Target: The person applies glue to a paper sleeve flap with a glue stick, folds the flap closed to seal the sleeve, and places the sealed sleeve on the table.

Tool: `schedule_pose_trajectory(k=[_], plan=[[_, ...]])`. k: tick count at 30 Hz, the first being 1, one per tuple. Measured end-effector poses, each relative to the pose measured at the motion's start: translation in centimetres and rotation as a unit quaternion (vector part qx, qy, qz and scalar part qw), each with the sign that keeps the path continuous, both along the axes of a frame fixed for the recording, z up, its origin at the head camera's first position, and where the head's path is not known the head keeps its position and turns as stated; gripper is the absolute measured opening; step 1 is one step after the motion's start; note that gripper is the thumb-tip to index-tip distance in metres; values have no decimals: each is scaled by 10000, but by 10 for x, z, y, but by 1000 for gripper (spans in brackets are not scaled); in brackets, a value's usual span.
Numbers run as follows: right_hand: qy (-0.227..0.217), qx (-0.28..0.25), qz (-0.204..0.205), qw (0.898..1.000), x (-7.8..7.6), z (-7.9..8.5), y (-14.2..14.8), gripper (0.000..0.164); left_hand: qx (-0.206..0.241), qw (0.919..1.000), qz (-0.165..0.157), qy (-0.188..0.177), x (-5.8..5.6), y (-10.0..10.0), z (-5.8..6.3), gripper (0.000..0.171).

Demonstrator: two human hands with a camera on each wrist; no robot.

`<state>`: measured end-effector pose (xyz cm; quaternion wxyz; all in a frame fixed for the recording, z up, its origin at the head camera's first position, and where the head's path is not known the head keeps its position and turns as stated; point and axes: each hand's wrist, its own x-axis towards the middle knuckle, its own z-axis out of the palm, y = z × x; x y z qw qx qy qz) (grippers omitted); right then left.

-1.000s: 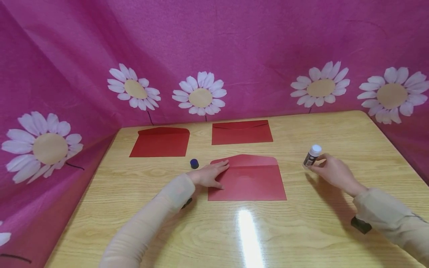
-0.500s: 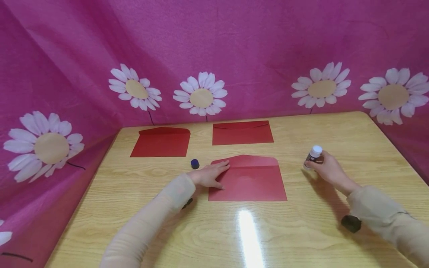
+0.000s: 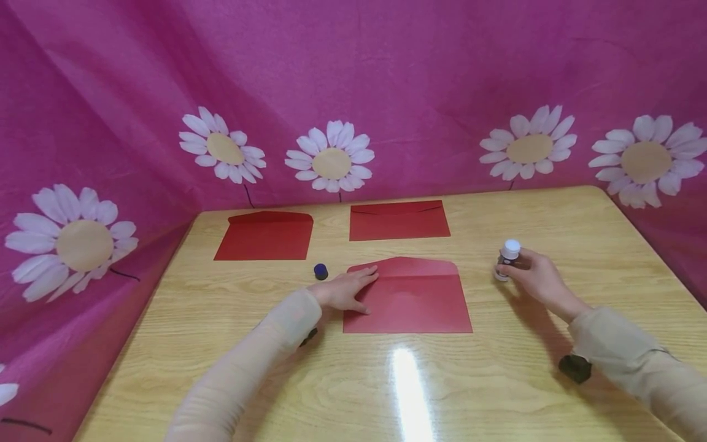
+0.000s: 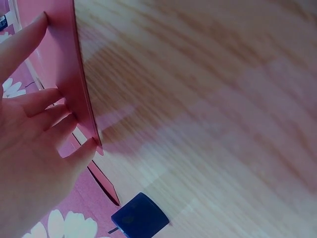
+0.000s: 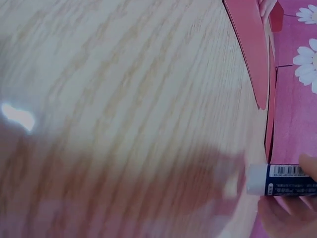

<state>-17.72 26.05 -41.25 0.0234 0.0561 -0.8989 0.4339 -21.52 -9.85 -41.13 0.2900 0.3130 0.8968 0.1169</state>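
A red envelope (image 3: 409, 304) with its flap unfolded lies in the middle of the table. My left hand (image 3: 346, 290) rests on its left side with the fingers spread; in the left wrist view the fingertips of this hand (image 4: 29, 144) touch the envelope near its edge. To the right of the envelope, my right hand (image 3: 540, 280) holds a glue stick (image 3: 508, 255) nearly upright, white end up. The right wrist view shows the glue stick's dark printed label (image 5: 290, 179) between thumb and fingers. A dark blue cap (image 3: 321, 271) stands on the table beyond my left wrist.
Two more red envelopes lie towards the back: one with its flap up (image 3: 264, 239) at the left, another with its flap folded down (image 3: 400, 222) in the middle. Behind the wooden table (image 3: 469, 393) hangs a magenta cloth (image 3: 420, 80) with white flowers.
My right hand has shifted slightly to the left, and the glue stick has gone from tilted to nearly upright. The left hand stays on the envelope.
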Motion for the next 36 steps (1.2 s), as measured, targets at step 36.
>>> schedule_pose_trajectory(k=[36], plan=[[-342,-499,129,9981,-15,43,-81,40,-9,10000,73,-26,0,0,0,77]])
